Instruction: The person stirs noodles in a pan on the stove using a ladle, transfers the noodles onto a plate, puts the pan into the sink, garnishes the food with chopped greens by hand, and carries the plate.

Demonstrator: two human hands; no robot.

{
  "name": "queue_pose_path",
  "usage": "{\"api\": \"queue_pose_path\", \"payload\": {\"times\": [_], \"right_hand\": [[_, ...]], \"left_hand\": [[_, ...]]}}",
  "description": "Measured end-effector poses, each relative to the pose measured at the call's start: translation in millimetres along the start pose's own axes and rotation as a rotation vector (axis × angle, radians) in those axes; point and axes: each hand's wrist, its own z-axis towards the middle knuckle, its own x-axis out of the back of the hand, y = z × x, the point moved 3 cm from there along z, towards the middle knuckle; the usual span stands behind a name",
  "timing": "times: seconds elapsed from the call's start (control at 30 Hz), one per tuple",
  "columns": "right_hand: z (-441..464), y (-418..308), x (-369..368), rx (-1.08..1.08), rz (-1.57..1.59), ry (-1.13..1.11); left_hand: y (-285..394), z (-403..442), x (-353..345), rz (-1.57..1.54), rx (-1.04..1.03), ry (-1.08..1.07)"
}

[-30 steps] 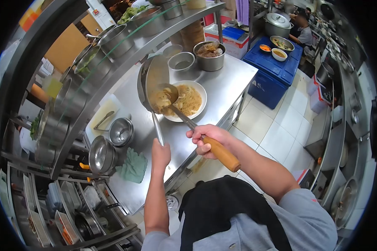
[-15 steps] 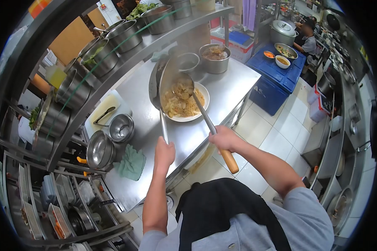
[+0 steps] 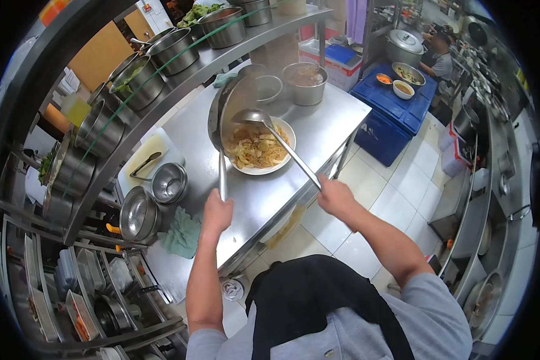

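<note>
My left hand is closed around the metal handle of a wok, which is tipped on its side at the left of a white plate. A heap of noodles with pale cabbage-like pieces fills the plate. My right hand grips a long-handled ladle. Its bowl is over the plate's upper left, by the wok's mouth, with its rounded underside showing. Steam blurs the area around the wok.
The steel table also holds a metal pot, nested bowls, a green cloth and tongs on a cutting board. Pots line the shelf above. A co-worker is behind the blue cooler.
The ladle has lifted off the noodles and moved up and left, turning over. The wok and my left hand have shifted slightly left. More of the noodles now show.
</note>
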Motion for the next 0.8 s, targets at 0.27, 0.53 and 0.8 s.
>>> {"api": "queue_pose_path", "payload": {"times": [0.27, 0.53, 0.8], "right_hand": [[50, 29, 22, 0.213, -0.384, 0.11], [44, 36, 64, 0.186, -0.291, 0.102], [48, 33, 47, 0.202, -0.268, 0.107]], "left_hand": [[28, -1, 33, -0.142, 0.116, -0.14], [33, -11, 37, -0.152, 0.135, -0.114], [38, -17, 43, -0.053, 0.098, -0.048]]}}
